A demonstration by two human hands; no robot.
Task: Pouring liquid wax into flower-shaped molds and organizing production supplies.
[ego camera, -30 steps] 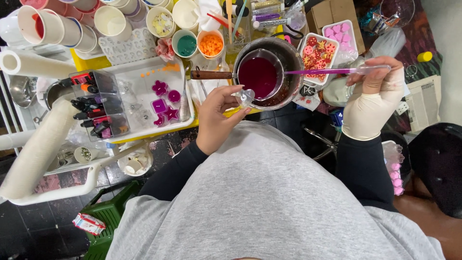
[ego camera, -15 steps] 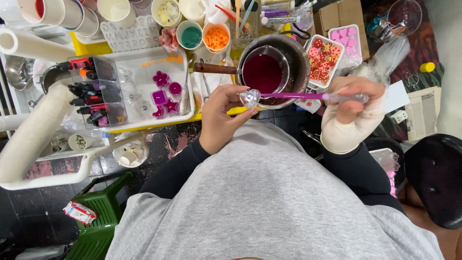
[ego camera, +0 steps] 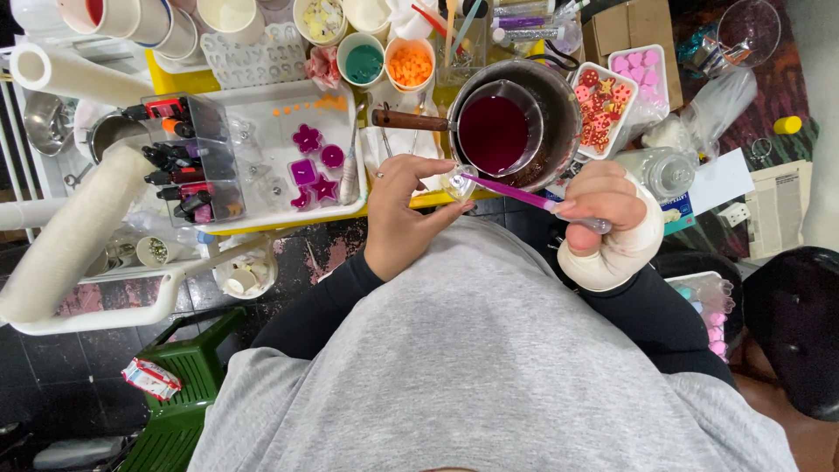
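Gripping purple spoon (ego camera: pixel 524 194) lower now, right hand (ego camera: pixel 603 205), left hand (ego camera: pixel 404 210) still pinching small clear mould (ego camera: pixel 456 183)

At your eight o'clock, a small red-and-white wrapper (ego camera: pixel 150 378) lies on the dark floor beside the green crate (ego camera: pixel 188 402). At one o'clock stands a brown cardboard box (ego camera: pixel 631 31). At three o'clock lies a printed paper sheet (ego camera: pixel 780 208).

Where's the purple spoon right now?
In the head view the purple spoon is right of centre, held in the right hand, its tip at the small clear mould in the left hand, just below the pot of dark red liquid.
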